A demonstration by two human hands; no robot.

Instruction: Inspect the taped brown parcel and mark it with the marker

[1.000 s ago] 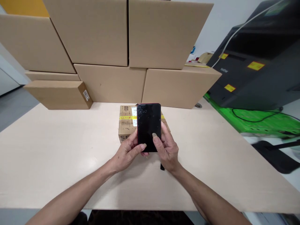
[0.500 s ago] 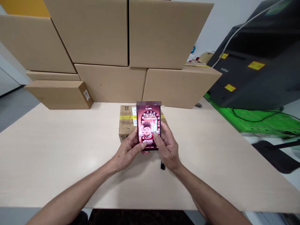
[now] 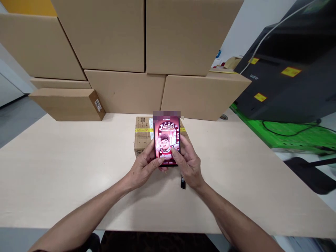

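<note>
Both of my hands hold a smartphone (image 3: 167, 138) upright above the table (image 3: 65, 164). Its screen is lit with a pink lock screen showing a clock and a cartoon figure. My left hand (image 3: 143, 168) grips the phone's lower left edge, thumb on the glass. My right hand (image 3: 187, 162) grips the lower right edge, thumb also on the screen. Directly behind the phone sits a small cardboard parcel (image 3: 142, 136) with yellow tape and a white label. A small black object (image 3: 182, 182) lies on the table under my right hand.
Large cardboard boxes (image 3: 126, 52) are stacked along the back of the table, with a flat one (image 3: 67, 104) at the left. A black printer (image 3: 288, 77) stands at the right on a green mat (image 3: 288, 138) with a black cable.
The phone's screen went from dark to lit. My hands and the phone have stayed almost in place, shifting only slightly upward in view.
</note>
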